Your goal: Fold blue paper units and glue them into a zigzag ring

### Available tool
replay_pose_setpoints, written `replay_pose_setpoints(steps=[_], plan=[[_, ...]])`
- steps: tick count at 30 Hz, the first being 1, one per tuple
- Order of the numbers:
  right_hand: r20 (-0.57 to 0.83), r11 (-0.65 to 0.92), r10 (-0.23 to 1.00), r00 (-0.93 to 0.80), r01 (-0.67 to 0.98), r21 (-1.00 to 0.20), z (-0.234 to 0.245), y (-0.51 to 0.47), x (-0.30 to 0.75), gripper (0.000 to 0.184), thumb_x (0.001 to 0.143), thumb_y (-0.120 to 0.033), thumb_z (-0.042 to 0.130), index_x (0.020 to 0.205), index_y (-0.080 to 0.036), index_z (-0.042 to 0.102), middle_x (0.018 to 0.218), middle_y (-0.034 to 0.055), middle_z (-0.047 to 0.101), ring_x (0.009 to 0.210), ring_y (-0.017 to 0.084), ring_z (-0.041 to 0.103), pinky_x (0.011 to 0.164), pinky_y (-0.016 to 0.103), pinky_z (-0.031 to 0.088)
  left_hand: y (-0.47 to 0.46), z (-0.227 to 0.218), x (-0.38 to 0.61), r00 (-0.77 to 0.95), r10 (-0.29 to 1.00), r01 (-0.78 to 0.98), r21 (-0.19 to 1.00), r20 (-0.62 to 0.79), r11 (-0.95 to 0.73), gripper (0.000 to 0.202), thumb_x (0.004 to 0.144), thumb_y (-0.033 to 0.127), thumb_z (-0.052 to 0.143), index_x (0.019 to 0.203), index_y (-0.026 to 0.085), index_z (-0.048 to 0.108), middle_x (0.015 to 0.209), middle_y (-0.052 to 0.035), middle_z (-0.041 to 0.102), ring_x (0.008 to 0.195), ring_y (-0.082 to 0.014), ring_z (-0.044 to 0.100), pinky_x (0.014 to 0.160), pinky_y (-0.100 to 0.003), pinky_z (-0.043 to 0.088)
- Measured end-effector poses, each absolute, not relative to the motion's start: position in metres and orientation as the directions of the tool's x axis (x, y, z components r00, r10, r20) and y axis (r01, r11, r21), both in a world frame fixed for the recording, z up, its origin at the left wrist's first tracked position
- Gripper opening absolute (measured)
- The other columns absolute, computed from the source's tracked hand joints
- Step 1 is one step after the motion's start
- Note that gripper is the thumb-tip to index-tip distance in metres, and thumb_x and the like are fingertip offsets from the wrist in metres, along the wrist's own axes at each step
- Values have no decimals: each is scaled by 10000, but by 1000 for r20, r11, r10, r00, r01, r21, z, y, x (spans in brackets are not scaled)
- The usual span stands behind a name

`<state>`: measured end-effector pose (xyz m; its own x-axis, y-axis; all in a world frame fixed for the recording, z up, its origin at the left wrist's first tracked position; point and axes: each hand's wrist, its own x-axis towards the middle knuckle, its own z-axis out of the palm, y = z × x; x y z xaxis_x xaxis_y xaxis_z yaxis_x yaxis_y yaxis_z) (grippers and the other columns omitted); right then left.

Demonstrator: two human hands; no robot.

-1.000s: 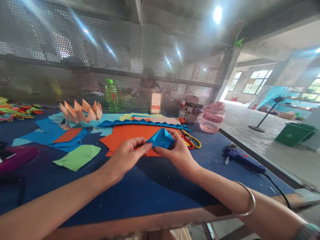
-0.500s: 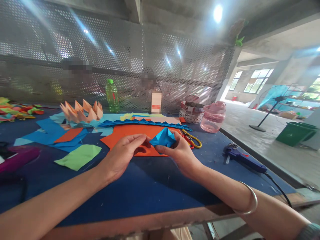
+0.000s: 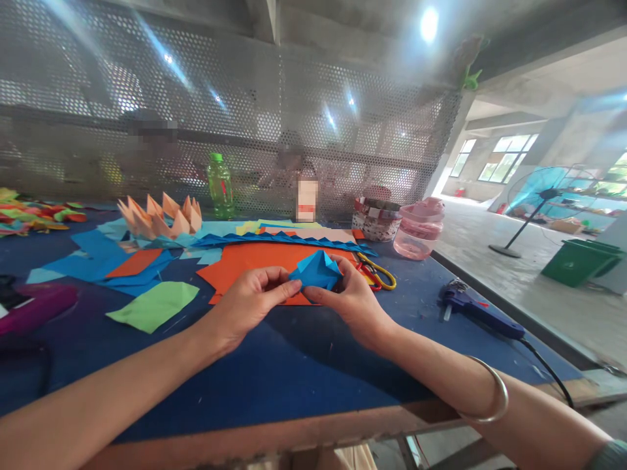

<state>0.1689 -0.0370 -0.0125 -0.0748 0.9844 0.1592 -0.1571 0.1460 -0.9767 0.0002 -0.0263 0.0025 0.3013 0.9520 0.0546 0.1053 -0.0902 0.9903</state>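
A folded piece of blue paper (image 3: 317, 269) is held up between my two hands, above an orange sheet (image 3: 245, 258) on the table. My left hand (image 3: 255, 294) pinches its left corner between thumb and fingers. On the other side, my right hand (image 3: 357, 294) grips the right edge, thumb low in front and fingers behind. Just beyond lies a long zigzag strip of folded blue paper (image 3: 274, 240). Scissors with yellow and red handles (image 3: 385, 273) rest right of the orange sheet, partly hidden by my right hand.
A peach folded-paper crown (image 3: 161, 219) stands on blue sheets at the left, near a green paper piece (image 3: 154, 307). A green bottle (image 3: 221, 189), a woven basket (image 3: 376, 219) and a pink-topped jar (image 3: 418, 232) line the back. A corded glue gun (image 3: 477, 310) lies right.
My left thumb has come round to the front of the blue paper's left corner, closing a pinch on it. The folded paper has turned slightly. My right hand keeps its grip.
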Motion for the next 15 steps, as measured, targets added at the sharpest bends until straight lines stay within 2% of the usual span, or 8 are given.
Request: replay_pose_setpoints(steps=[6,11,15], plan=[[170,154,980,-99,-152,-976,-15,-36,169,626,587,-223,794,1125,-206,474,875,-12,632,712,116,579,662,244,464,-27,5,-3,346,938,36,999,24,-39,218,678,350,728,737,152,659,706,6,628,664,-121,540,646,-242,386],[162,154,982,-93,-89,-984,-13,-36,170,515,635,-239,758,1075,-196,494,827,-16,624,701,117,562,652,245,445,-27,3,-1,291,956,83,994,49,-76,233,681,376,731,738,159,667,694,20,618,645,-107,522,629,-228,376],[155,145,982,-106,-99,-985,-13,-37,170,495,633,-239,763,1050,-195,501,813,-22,618,694,113,555,659,246,435,-25,1,-1,359,931,113,987,65,-113,232,714,378,706,818,172,682,764,2,655,730,-135,565,694,-243,406]])
